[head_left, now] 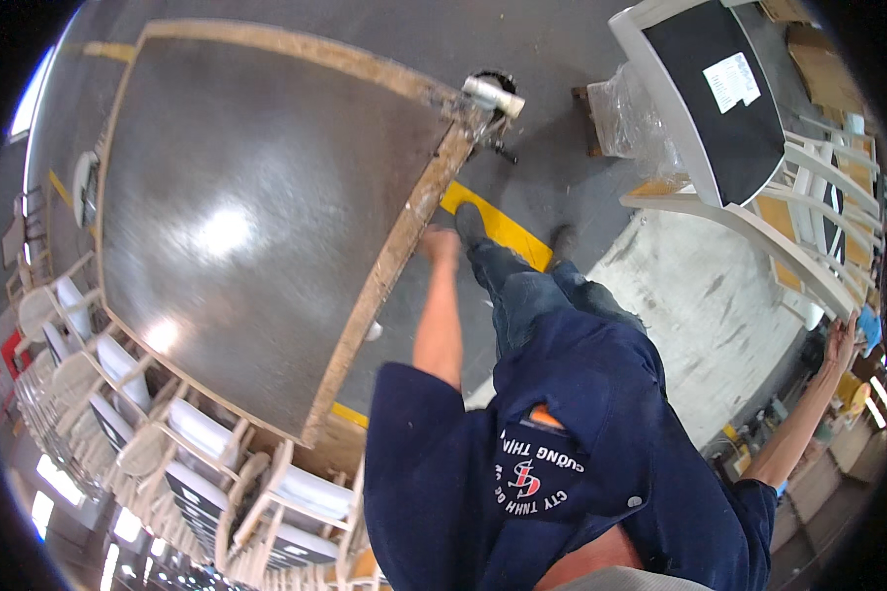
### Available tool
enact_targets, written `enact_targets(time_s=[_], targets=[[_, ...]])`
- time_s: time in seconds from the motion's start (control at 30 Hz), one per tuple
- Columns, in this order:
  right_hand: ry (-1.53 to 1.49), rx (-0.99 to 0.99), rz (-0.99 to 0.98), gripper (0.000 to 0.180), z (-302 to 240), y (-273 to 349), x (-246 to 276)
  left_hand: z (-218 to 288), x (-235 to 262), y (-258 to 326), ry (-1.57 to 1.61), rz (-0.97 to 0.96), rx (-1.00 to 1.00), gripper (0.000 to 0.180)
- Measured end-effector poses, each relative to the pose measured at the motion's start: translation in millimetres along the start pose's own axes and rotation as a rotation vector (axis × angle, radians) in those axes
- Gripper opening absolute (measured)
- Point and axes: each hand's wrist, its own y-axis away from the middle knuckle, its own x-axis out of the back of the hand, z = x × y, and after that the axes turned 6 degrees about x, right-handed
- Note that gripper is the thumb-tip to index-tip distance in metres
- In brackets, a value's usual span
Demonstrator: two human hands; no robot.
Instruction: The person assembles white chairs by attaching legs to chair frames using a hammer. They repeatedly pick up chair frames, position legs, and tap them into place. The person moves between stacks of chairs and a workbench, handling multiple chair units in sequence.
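My right hand (840,343) is out at the far right, its fingers closed around the end of a pale wooden leg of a chair (749,231). The chair is tilted, and its black back panel (729,98) bears a white paper label (731,81). My left hand (440,244) hangs low beside the worn wooden edge of a large dark-topped table (266,197). Its fingers look curled in, with nothing visible in them; I cannot tell whether it touches the edge.
Rows of pale chairs (207,433) with white and black seats line the table's near left side. A roller-like white part (493,97) sits at the table's far corner. Plastic-wrapped goods (636,118), a pale board (700,315) and more chairs (838,187) stand right. Yellow tape (511,236) marks the floor.
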Motion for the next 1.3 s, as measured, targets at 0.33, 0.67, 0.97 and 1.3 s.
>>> enact_targets(time_s=[0.33, 0.67, 0.97, 1.3], targets=[[-0.039, 0.314, 0.029, 0.038, 127.2, 60.7, -110.6, 306.1, 13.3, 94.3, -0.971, 0.296, -1.410, 0.012], [0.266, 0.335, 0.336, 0.039, 105.3, 58.4, -275.8, 445.4, -53.4, 421.2, -0.124, -0.795, -1.130, 0.024], [0.370, 0.283, 0.350, 0.043, 86.0, 68.4, -269.4, 449.6, -168.8, 666.4, -0.344, -1.014, -2.186, 0.028], [0.403, 0.273, 0.384, 0.041, 82.6, 72.9, -270.8, 457.1, -203.7, 675.8, -0.394, -0.686, -2.606, 0.023]])
